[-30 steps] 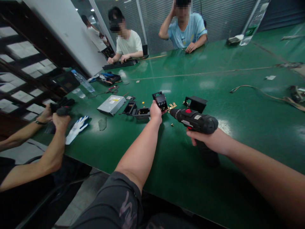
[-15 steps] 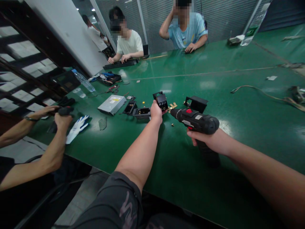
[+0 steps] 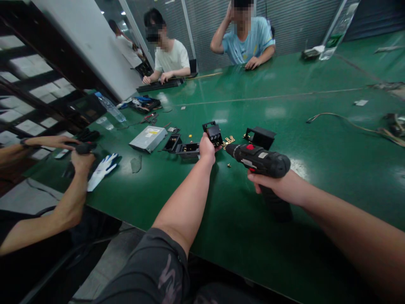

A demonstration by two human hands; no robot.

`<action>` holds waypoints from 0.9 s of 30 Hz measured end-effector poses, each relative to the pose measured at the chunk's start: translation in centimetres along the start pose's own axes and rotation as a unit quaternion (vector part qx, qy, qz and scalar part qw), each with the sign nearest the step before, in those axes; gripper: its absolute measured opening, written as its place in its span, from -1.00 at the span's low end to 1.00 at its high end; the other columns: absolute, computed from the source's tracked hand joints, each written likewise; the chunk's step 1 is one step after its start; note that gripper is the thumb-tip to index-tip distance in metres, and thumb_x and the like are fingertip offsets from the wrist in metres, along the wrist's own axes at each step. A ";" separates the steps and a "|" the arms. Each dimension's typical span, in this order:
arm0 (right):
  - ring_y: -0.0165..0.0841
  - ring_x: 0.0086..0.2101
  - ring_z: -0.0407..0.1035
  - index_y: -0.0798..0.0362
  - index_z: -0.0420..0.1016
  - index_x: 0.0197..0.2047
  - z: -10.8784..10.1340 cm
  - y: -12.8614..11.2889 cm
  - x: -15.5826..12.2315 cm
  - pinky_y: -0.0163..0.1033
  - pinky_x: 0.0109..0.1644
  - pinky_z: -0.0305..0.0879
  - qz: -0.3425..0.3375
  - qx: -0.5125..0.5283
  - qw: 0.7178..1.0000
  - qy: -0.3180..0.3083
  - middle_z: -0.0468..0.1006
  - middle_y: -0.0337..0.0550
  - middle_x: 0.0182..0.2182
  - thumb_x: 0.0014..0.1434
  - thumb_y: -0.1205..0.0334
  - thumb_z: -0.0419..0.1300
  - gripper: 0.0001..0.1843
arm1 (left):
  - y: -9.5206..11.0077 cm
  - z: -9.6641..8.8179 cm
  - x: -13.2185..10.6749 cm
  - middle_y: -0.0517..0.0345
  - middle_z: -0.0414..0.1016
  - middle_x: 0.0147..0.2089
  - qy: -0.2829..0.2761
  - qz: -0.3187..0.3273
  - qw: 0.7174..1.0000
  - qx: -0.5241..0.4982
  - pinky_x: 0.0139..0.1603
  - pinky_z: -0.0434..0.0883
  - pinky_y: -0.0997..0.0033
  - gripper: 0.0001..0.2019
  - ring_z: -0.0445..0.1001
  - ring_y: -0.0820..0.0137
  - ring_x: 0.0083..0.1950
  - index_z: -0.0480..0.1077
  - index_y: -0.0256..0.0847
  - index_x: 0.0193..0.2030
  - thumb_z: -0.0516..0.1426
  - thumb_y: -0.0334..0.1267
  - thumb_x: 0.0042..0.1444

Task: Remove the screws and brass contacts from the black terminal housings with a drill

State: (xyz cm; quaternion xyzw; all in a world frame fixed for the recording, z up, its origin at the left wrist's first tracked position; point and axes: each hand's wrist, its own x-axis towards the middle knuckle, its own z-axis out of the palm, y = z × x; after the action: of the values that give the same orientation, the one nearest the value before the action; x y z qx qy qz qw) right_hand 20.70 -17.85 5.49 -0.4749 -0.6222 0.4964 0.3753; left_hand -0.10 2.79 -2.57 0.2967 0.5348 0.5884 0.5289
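My left hand (image 3: 207,149) grips a small black plastic housing (image 3: 214,133) with several metal contacts showing in its open face. My right hand (image 3: 272,185) is wrapped around the handle of a black cordless drill (image 3: 261,159) with a red button, its chuck pointing left towards the housing, not touching it. Just beyond the chuck lie brass terminal pieces (image 3: 228,141) on the green workbench (image 3: 253,219). A black plastic bracket (image 3: 260,138) stands behind the drill. Two similar black housings (image 3: 186,150) sit left of my left hand.
A silver disc drive (image 3: 148,139) lies left of the housings, near a white-and-blue glove (image 3: 101,172). A co-worker's arms (image 3: 74,169) reach in at left beside a black tool (image 3: 85,147). Two people sit across the bench. A brown cable (image 3: 348,124) lies at right.
My hands and the drill have barely moved. The co-worker's hand at left has moved off the black tool and stretched out further left.
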 end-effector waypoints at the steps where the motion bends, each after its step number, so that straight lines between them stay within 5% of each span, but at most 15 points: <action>1: -0.20 -0.50 0.57 -0.13 0.56 -0.13 0.0 0.0 0.0 -0.10 -0.36 0.57 -0.002 0.002 1.000 0.002 0.60 -0.31 -0.52 0.25 -0.02 0.45 -0.75 | 0.0 0.0 0.0 -0.08 0.71 -0.07 -0.001 0.002 1.000 0.000 -0.31 0.60 0.34 -0.49 0.69 0.24 -0.18 0.62 -0.16 0.05 -0.02 0.15 0.64; 27: -0.19 -0.51 0.56 -0.15 0.53 -0.22 0.1 -0.7 0.0 -0.08 -0.36 0.57 0.004 0.003 1.000 0.002 0.58 -0.29 -0.53 0.20 -0.02 0.47 -0.76 | 0.1 0.0 -0.3 -0.04 0.70 -0.11 0.006 -0.002 1.000 -0.007 -0.28 0.61 0.30 -0.51 0.68 0.23 -0.18 0.62 -0.15 0.04 -0.01 0.12 0.65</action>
State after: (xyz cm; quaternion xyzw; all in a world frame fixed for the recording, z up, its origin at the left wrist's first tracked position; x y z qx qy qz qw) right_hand 20.41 -17.95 6.15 -0.4778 -0.6179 0.4986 0.3758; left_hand -0.02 2.57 -2.39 0.2887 0.5347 0.5926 0.5288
